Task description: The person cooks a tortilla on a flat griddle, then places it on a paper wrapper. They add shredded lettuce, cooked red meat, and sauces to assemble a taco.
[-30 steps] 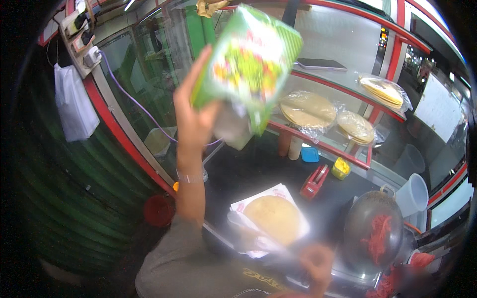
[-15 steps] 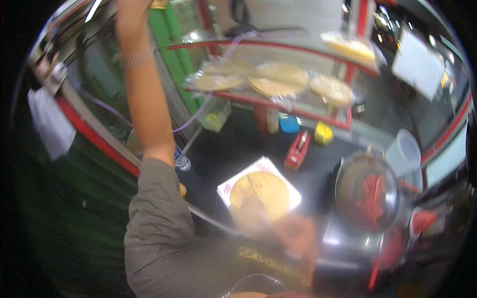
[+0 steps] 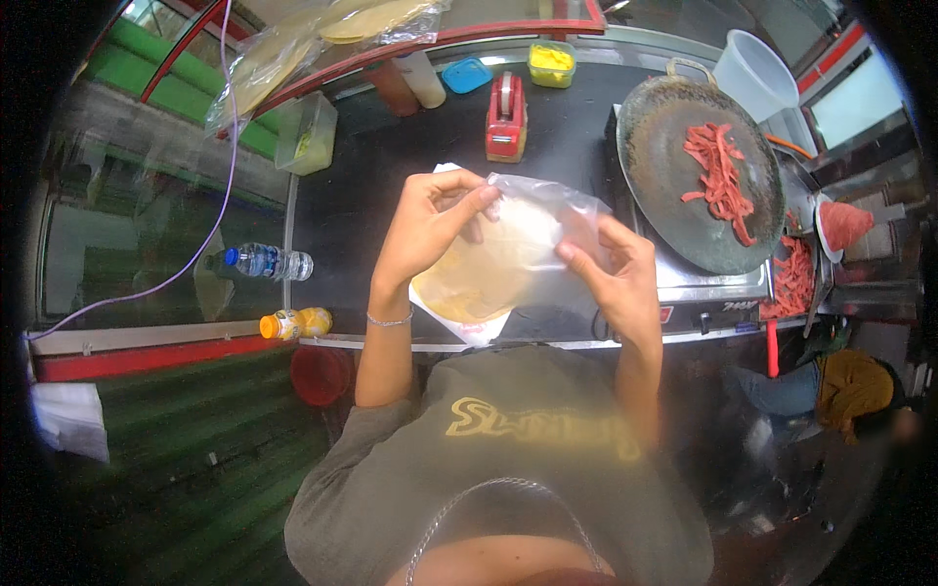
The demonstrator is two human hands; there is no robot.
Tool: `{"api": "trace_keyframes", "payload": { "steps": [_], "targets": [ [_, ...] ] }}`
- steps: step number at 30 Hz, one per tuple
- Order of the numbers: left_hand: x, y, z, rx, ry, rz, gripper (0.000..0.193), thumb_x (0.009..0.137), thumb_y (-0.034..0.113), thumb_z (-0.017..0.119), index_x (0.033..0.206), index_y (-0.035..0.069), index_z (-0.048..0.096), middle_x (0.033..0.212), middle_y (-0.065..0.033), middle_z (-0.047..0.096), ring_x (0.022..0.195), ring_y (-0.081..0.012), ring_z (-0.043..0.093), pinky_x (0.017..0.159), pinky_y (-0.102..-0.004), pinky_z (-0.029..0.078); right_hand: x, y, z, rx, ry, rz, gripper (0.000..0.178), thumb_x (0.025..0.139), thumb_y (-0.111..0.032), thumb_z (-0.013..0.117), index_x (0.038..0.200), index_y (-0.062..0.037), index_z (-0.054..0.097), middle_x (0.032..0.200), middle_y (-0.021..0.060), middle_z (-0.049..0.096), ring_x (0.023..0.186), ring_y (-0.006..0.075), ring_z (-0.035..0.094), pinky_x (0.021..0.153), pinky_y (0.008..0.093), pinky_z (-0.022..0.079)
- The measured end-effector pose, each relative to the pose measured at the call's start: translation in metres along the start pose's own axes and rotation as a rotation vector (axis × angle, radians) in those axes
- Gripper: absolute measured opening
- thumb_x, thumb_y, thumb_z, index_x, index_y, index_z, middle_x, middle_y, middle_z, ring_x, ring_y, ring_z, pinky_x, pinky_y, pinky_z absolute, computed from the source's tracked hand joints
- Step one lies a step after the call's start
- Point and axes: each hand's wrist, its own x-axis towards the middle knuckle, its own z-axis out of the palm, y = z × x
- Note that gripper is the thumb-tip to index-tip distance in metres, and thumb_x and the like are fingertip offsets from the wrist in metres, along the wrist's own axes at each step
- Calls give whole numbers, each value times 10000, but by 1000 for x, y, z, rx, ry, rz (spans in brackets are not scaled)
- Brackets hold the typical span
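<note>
My left hand (image 3: 430,225) pinches one upper edge of a clear plastic bag (image 3: 547,200) between thumb and fingers. On the bag's other side, my right hand (image 3: 620,269) grips it with its thumb toward me. The bag is held above a round pale flatbread (image 3: 464,288), and part of the bread shows through the film. Beneath the bread lies a sheet of white paper (image 3: 479,330), its corners sticking out. Whether anything is inside the bag I cannot tell.
Beyond my hands stand a red tape dispenser (image 3: 506,122), a yellow-filled tub (image 3: 552,63) and a blue lid (image 3: 467,75). At right, a round griddle (image 3: 664,176) carries reddish meat strips (image 3: 721,176). A water bottle (image 3: 269,262) and an orange-capped bottle (image 3: 295,323) lie at left.
My left arm, stretched up toward the upper left before, is now bent over the flatbread. Both hands now hold a clear plastic bag. The view has shifted, and the griddle shows more fully.
</note>
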Motion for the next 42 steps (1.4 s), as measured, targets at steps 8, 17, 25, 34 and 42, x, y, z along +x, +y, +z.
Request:
{"api": "trace_keyframes", "payload": {
  "steps": [8, 17, 25, 34, 42],
  "targets": [
    [20, -53, 41, -135, 686, 291, 590, 1246, 448, 368, 1526, -1, 629, 1526, -211, 686, 1360, -312, 675, 1166, -442, 520, 19, 28, 40, -431, 314, -356, 167, 1010, 1, 768, 1169, -4, 821, 1074, 152, 854, 992, 222, 821, 876, 348, 617],
    [15, -82, -41, -1587, 806, 10, 470, 1209, 414, 332, 1334, 91, 649, 1458, -102, 712, 1480, -332, 604, 1265, -605, 437, 9, 42, 73, -377, -164, -390, 314, 943, 85, 722, 1210, -12, 855, 1157, 157, 876, 1004, 231, 862, 862, 329, 656],
    [-35, -46, -7, -160, 459, 66, 249, 1141, 287, 654, 1083, 55, 724, 977, -13, 699, 807, -81, 685, 711, -243, 517, 43, 40, 61, -318, 98, -170, 272, 940, -153, 946, 798, 9, 780, 722, 46, 786, 672, 68, 711, 592, 276, 515],
    [-23, -46, -13, -5, 407, 34, 133, 1007, 47, 810, 1120, 0, 757, 1008, -59, 827, 868, -106, 771, 686, -266, 593, 65, 47, 66, 292, -149, -26, 164, 1057, -120, 839, 1122, 18, 779, 966, 72, 794, 777, 131, 753, 713, 288, 622],
    [-24, -63, 1, -694, 402, 25, 348, 1165, 355, 690, 1081, 40, 814, 918, -47, 808, 756, -98, 741, 657, -293, 571, 50, 38, 91, -529, -85, -640, 341, 846, 95, 864, 1154, -52, 856, 949, 106, 738, 852, 239, 757, 768, 339, 582]
  ]
}}
